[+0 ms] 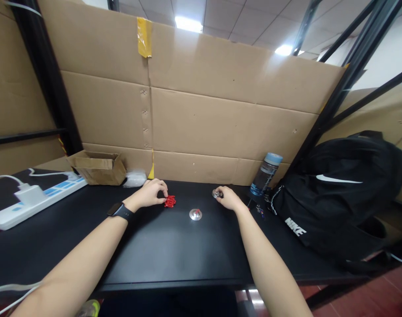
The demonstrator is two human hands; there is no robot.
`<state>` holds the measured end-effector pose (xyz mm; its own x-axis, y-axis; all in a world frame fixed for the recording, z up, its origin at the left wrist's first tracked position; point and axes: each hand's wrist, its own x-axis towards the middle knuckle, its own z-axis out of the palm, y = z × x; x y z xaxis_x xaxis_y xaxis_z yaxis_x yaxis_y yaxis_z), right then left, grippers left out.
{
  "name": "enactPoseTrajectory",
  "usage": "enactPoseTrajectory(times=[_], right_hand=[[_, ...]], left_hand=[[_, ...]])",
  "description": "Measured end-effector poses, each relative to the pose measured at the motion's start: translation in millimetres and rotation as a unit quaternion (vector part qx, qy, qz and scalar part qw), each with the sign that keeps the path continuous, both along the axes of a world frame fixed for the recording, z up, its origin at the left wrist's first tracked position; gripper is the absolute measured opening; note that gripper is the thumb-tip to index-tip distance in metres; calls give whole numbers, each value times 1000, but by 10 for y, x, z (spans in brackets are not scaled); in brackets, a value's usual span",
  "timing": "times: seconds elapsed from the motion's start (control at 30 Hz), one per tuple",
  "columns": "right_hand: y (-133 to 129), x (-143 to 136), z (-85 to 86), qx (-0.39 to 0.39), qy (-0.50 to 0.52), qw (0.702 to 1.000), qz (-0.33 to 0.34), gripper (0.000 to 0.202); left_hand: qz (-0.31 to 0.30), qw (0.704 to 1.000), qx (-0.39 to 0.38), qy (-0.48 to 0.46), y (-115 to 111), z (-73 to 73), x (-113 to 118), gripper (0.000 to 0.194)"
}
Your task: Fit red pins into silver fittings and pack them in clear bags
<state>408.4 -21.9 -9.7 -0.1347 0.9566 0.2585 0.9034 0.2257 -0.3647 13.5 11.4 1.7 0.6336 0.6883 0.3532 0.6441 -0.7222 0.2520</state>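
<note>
A small heap of red pieces (170,201), too small to make out singly, lies on the black table. My left hand (153,193), with a dark watch on its wrist, reaches the heap's left edge, thumb and forefinger pinched at the red pieces. Between my hands a clear suction cup (196,215) rests on the table, with a bit of red at its centre. Farther right, my right hand (229,198) has its fingers closed on another clear suction cup (215,193). That cup is partly hidden by the fingers, so whether several are stacked there does not show.
At the left stand a white power strip (38,202) with plugs, an open cardboard box (100,169) and a clear plastic bag (135,178). A blue-capped bottle (265,175), keys (260,211) and a black backpack (339,193) are on the right. Cardboard (201,127) walls the back.
</note>
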Motion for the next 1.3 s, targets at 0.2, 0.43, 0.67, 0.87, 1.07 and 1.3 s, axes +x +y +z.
enactPoseTrajectory(times=[0.2, 0.43, 0.67, 0.87, 1.07, 1.3], right_hand=[[74, 48, -52, 5, 2, 1000, -12, 40], [90, 51, -96, -6, 18, 1000, -10, 37], [72, 31, -82, 0, 30, 1000, -7, 33], [75, 34, -82, 0, 31, 1000, -5, 34], [82, 41, -94, 2, 30, 1000, -4, 30], [89, 36, -94, 4, 31, 999, -3, 30]], left_hand=[[19, 999, -15, 23, 71, -42, -96, 11], [9, 999, -42, 0, 134, -120, -127, 17], [-10, 997, -73, -33, 154, -169, -109, 22], [-9, 996, -73, -49, 148, -173, -82, 22], [-11, 997, -67, -34, 160, -194, -60, 20], [-1, 998, -60, -35, 125, -194, -1, 18]])
